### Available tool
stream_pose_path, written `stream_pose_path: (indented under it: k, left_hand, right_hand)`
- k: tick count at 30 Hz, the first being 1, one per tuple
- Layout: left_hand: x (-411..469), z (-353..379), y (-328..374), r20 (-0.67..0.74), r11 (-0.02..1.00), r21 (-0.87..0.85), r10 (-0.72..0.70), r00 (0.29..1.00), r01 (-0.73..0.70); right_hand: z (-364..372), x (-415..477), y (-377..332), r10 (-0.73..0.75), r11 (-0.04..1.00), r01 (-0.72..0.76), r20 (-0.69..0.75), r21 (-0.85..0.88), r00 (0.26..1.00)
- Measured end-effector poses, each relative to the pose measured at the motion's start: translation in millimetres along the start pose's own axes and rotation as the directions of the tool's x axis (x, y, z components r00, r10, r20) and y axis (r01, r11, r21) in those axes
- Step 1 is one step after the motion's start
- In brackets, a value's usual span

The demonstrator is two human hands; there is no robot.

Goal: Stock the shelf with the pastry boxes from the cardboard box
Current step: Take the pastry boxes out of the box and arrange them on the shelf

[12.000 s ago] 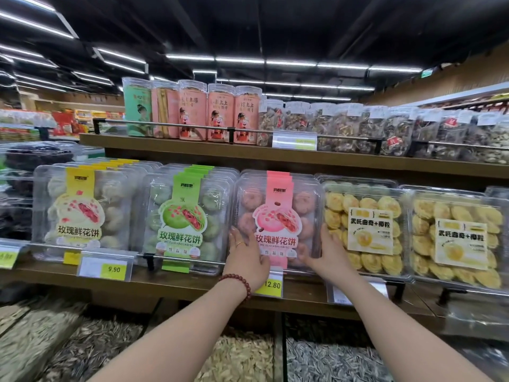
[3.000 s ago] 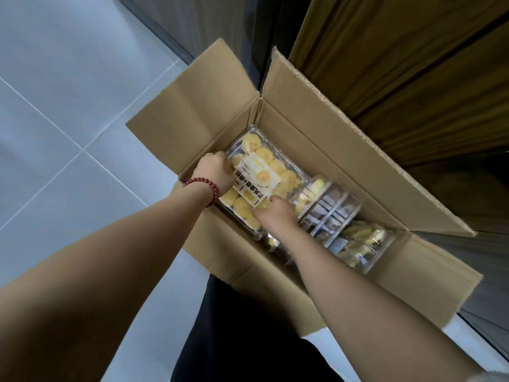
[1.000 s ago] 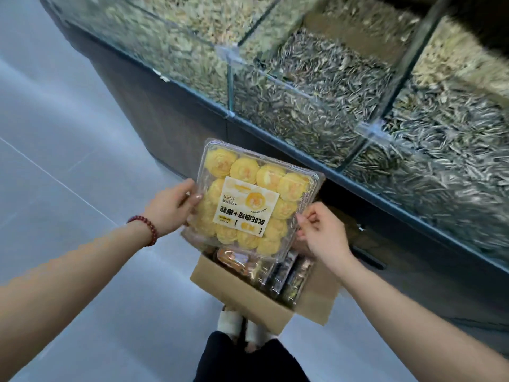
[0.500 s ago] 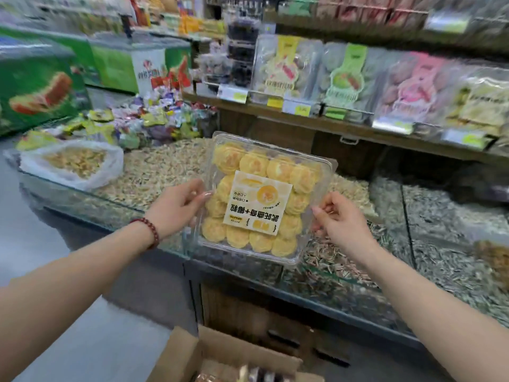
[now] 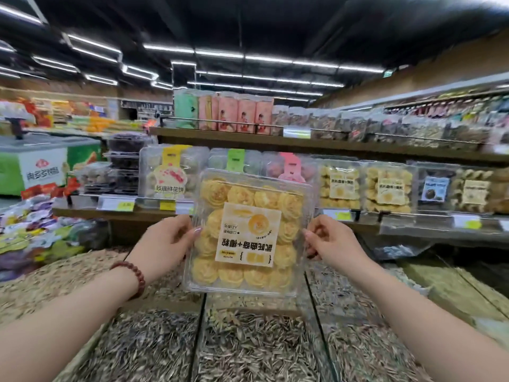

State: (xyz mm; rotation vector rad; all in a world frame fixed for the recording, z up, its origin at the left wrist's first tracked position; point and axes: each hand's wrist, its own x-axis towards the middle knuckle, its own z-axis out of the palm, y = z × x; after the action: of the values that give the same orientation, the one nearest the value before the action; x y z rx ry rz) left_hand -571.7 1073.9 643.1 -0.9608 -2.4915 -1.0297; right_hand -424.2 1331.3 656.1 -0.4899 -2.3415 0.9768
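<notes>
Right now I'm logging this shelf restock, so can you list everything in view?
Held pastry box: one, clear, yellow pastries, label upside down, in front of the middle shelf.
Matching yellow boxes: two facing out, middle shelf, right of centre.
Flower-cake boxes: three rows, yellow, green and pink tags, middle shelf.
Dark-label boxes: two showing, far right.
Tall jars: green and pink, top shelf.
Seed bins: several, grey and tan, below.
Wrapped sweets: mixed colours, left.
Left hand: grip on box's left edge, red bead bracelet.
Right hand: grip on right edge.

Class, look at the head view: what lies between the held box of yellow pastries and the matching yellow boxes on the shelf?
Only open air in the head view: the held box is raised left of the shelf boxes, nothing between.
</notes>
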Motion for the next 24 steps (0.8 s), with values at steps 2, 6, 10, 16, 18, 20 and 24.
stream_pose_path:
  k: [2, 6, 10, 16, 18, 20, 24]
  left_hand:
    - [28.8, 26.1, 22.8, -0.005, 0.999, -0.027, 0.020, 1.000, -0.020]
    - [80.7, 73.6, 64.9, 0.017, 0.996, -0.093, 0.003, 1.000, -0.002]
    - [134.2, 122.1, 106.1, -0.021, 0.991, -0.137, -0.007, 1.000, 0.004]
    - [216.9, 188.5, 161.1, -0.019, 0.989, -0.144, -0.019, 1.000, 0.016]
    - [241.0, 206.5, 176.1, -0.026, 0.985, -0.172, -0.027, 0.999, 0.022]
    - [263.8, 220.3, 183.3, -0.030, 0.980, -0.197, -0.042, 0.999, 0.035]
    - [300.4, 245.9, 192.4, -0.034, 0.981, -0.191, -0.047, 0.998, 0.040]
  right_hand:
    - [-29.2, 24.2, 18.5, -0.007, 0.999, 0.007, -0.006, -0.033, 1.000]
    - [-78.6, 74.3, 56.5, -0.017, 0.999, 0.016, -0.024, -0.048, 1.000]
    - [-123.2, 132.6, 91.8, -0.029, 0.994, 0.022, -0.066, -0.107, 0.997]
    - [-177.5, 216.5, 136.6, -0.052, 0.987, 0.031, -0.129, -0.160, 0.990]
    - [-190.0, 241.0, 152.7, -0.058, 0.984, 0.032, -0.147, -0.172, 0.987]
    - [-199.3, 258.9, 164.0, -0.071, 0.984, 0.042, -0.164, -0.174, 0.984]
    - [-211.6, 289.4, 180.6, -0.078, 0.987, 0.052, -0.171, -0.150, 0.982]
